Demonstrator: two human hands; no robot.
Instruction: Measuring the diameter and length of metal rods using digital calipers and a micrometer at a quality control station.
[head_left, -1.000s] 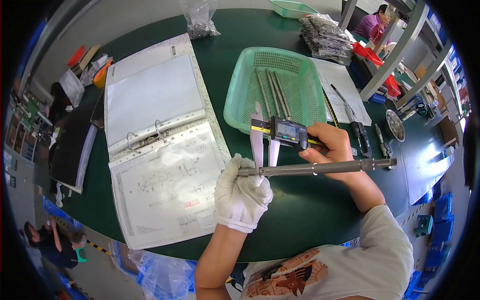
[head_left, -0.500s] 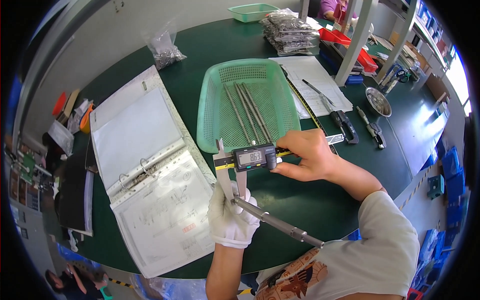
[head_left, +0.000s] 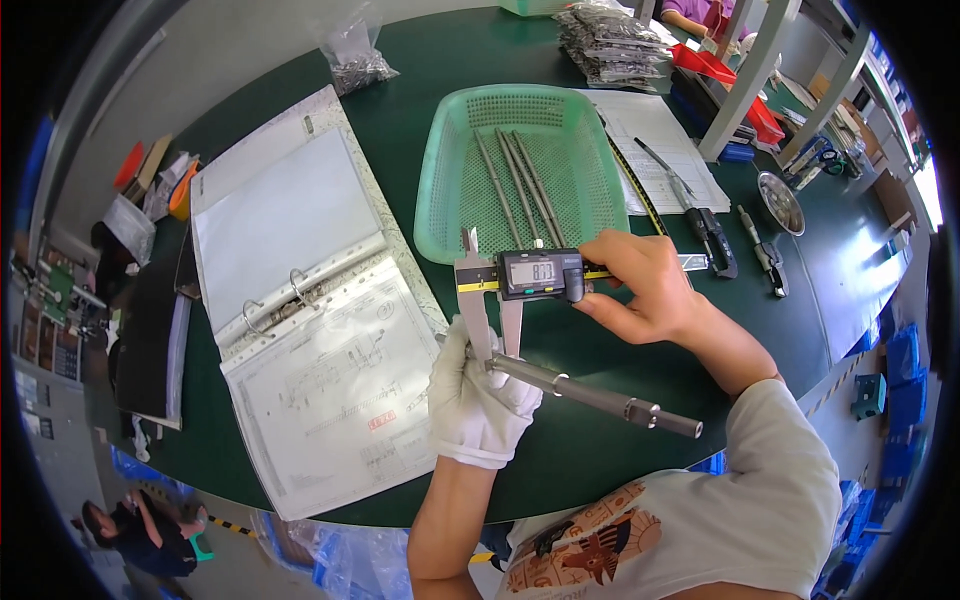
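My left hand (head_left: pixel 478 405), in a white glove, is closed around a stepped metal shaft (head_left: pixel 590 395). The shaft's free end points right, towards my shirt. Bare, my right hand (head_left: pixel 645 290) grips a digital caliper (head_left: pixel 540 273) by its body, thumb below and fingers above. The caliper's long jaws reach down to the shaft beside the gloved fingers, one on either side of it; whether both touch it I cannot tell. Just beyond the caliper stands a green perforated plastic basket (head_left: pixel 432 190), with several thin metal rods (head_left: pixel 530 185) lying in it.
To the left lies an open ring binder (head_left: pixel 290 190) with a technical drawing (head_left: pixel 350 390). Right of the basket are paper sheets (head_left: pixel 655 130), another caliper (head_left: pixel 712 240), a micrometer (head_left: pixel 765 255) and a metal bowl (head_left: pixel 780 203). Bagged parts (head_left: pixel 610 45) are stacked behind. A person (head_left: pixel 145 530) sits lower left.
The whole view has shifted, so the table appears higher and further right. The shaft has turned slightly, its free end swinging up and right. The digits on the caliper's display differ.
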